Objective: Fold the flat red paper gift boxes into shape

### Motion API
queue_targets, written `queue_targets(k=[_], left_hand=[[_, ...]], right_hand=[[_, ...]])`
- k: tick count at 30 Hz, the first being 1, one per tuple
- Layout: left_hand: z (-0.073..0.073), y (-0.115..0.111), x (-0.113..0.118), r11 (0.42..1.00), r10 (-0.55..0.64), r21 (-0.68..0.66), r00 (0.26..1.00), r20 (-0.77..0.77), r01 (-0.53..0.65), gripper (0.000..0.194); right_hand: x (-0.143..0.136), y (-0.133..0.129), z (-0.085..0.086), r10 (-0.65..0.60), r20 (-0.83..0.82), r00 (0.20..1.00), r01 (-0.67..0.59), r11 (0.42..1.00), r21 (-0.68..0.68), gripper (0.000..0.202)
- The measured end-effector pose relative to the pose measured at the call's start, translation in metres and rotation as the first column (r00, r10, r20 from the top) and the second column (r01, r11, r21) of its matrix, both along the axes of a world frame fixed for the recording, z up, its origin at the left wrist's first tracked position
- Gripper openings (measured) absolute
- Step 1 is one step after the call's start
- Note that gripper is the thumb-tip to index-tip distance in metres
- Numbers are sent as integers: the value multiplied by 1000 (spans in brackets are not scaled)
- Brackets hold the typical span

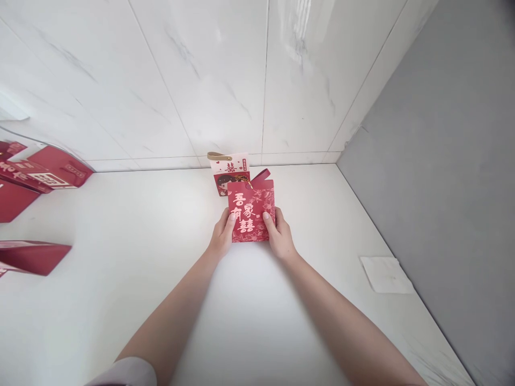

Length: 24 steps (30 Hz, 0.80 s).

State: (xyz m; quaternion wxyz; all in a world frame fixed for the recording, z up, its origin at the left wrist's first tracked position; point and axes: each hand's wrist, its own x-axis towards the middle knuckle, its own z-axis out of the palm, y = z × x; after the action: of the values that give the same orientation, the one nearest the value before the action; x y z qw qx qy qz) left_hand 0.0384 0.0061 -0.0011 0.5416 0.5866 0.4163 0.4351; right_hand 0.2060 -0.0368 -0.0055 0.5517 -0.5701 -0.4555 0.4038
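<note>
A red gift box (257, 206) with white Chinese characters, pale flower prints and a dark red ribbon loop at its top is held upright between my two hands. My left hand (222, 233) grips its left side, thumb on the front face. On the right side, my right hand (280, 233) grips it the same way. The fingers behind the box are hidden. Just behind it, near the wall, stands a pink and red gift box (229, 165) with a tan strap handle and a cartoon figure, partly covered by the held one.
White tabletop (132, 300) meets a marbled tile wall (225, 69) at the back. Several red boxes (60, 166) crowd the far left, with another open-sided red box (36, 257) nearer. A white tissue (386, 274) lies by the right edge, beside a grey surface (450, 177).
</note>
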Motion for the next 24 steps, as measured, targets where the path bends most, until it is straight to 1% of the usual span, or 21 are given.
queue_targets(k=[5, 12, 16, 17, 18, 19, 20, 21, 22, 23, 24], left_hand=[[-2, 1, 0, 1000, 7, 5, 1000, -7, -7, 54], [-1, 1, -1, 1000, 6, 15, 1000, -1, -6, 54], [-5, 1, 0, 1000, -8, 17, 1000, -20, 8, 52], [-5, 1, 0, 1000, -2, 27, 999, -39, 3, 52], [-4, 0, 1, 997, 35, 72, 997, -63, -30, 51], [0, -1, 2, 983, 112, 158, 990, -82, -98, 50], [7, -3, 3, 942, 220, 277, 972, -83, -189, 48], [18, -7, 3, 868, 334, 409, 941, -57, -284, 45], [32, -12, 2, 761, 439, 533, 899, -3, -370, 41], [48, -20, -1, 667, 495, 614, 867, 57, -422, 35], [66, -28, -4, 610, 503, 661, 858, 103, -437, 27]], right_hand=[[0, 0, 0, -8, 4, 1000, 8, 1000, 2, 43], [0, 0, 0, -11, 5, 1000, 11, 1000, 0, 44], [-1, 0, 0, -15, 0, 1000, 15, 1000, -1, 44], [-1, 0, 0, -13, 0, 1000, 13, 1000, 0, 44], [-1, 0, 0, -11, 2, 1000, 11, 1000, 2, 44], [-1, 0, 0, -8, 7, 1000, 8, 1000, 6, 44], [-1, 0, 0, -7, 13, 1000, 7, 1000, 12, 44], [-1, 0, 0, -8, 20, 1000, 8, 1000, 18, 44], [-1, 0, 1, -11, 27, 1000, 11, 1000, 23, 44], [-1, 0, 1, -15, 32, 999, 14, 1000, 25, 44], [-2, 0, 1, -14, 34, 999, 13, 1000, 25, 45]])
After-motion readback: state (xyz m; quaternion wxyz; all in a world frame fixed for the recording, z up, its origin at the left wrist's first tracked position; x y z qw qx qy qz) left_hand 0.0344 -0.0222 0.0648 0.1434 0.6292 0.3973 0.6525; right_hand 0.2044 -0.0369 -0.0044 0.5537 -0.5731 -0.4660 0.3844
